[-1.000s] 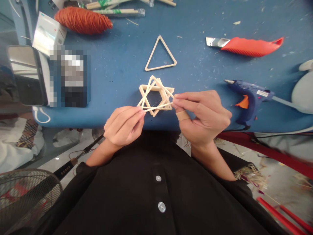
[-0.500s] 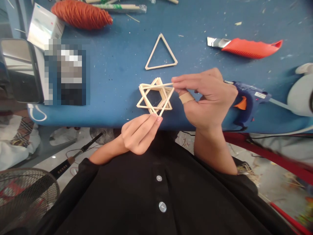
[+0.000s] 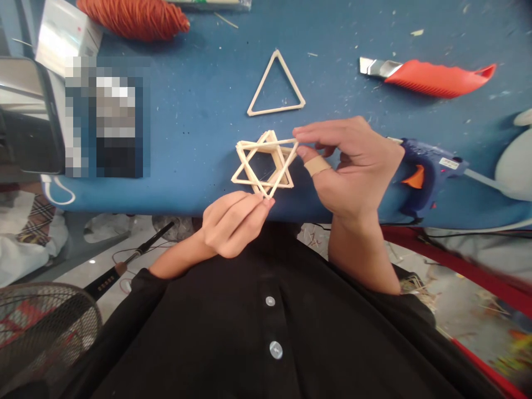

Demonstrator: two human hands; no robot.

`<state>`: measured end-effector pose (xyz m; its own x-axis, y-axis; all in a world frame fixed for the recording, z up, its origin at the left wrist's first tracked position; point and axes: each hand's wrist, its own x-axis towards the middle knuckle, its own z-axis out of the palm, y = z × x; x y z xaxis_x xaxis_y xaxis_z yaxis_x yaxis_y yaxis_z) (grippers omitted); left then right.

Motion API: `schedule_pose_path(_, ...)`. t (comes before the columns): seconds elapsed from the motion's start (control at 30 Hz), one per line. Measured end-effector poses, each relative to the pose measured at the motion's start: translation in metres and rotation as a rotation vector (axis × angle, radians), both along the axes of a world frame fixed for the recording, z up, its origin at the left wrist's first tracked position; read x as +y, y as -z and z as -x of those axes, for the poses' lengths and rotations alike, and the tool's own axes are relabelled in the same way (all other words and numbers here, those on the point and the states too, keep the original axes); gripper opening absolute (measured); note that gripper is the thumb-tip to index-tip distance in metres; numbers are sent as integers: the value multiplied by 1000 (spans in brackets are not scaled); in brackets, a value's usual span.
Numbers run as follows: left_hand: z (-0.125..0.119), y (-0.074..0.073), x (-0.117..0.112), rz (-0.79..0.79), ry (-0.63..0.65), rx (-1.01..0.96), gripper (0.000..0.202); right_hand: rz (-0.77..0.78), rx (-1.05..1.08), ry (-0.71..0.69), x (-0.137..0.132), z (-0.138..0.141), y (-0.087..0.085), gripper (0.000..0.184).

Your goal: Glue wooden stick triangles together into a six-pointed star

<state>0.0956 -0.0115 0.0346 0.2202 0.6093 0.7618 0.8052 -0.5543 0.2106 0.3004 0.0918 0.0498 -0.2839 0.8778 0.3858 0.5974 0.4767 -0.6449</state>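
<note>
A six-pointed star frame (image 3: 243, 180) of pale wooden sticks, stacked in layers, sits near the table's front edge. On top of it lies a stick triangle (image 3: 288, 160) with one corner toward me. My left hand (image 3: 236, 224) is closed, fingertips pinching that near corner. The triangle's right corner is between the thumb and fingers of my right hand (image 3: 353, 172), which wears a tan bandage on the thumb. Just beyond the star, a separate stick triangle (image 3: 276, 108) lies flat on the table.
A red utility knife (image 3: 436, 78) lies at the back right, blade pointing left. The blue glue gun (image 3: 432, 160) rests beside my right hand. Orange twine (image 3: 137, 19), a white box (image 3: 68, 36) and a phone (image 3: 27, 116) are on the left. A fan (image 3: 45, 338) stands below.
The view has shifted slightly, so the table items appear a little higher or further outward. Both hands keep their places at the triangle's corners, with hardly any movement.
</note>
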Motion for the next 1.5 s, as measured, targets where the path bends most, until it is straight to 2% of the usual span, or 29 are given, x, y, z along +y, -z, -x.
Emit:
schedule_pose_path(0.1, 1, 0, -1, 26, -25, -104, 25, 82, 42, -1, -1, -1, -1, 20)
schedule_pose_path(0.17, 2, 2, -1, 44, -40, -147, 28, 124, 148, 8, -2, -1, 0, 22)
schedule_pose_path(0.3, 2, 6, -3, 77, -63, -189, 24, 209, 320, 33, -5, 0, 1, 15)
schedule_pose_path(0.43, 9, 7, -5, 100, -94, -253, 23, 265, 337, 36, -12, 1, -1, 10)
schedule_pose_path(0.7, 40, 10, -4, 152, -134, -366, 22, 351, 384, -30, -35, 8, 2, 15)
schedule_pose_path(0.83, 45, 8, -6, 220, -164, -411, 20, 263, 367, -78, -39, 16, 4, 25)
schedule_pose_path(1.03, 45, 1, -4, 234, -131, -384, 17, 55, 244, -24, -42, 25, 4, 19)
schedule_pose_path(1.3, 46, 2, -1, 230, -132, -380, 17, -11, 196, 40, -47, 29, 7, 16)
schedule_pose_path(1.5, 46, 2, -1, 239, -144, -367, 19, -22, 190, 32, -48, 29, 6, 17)
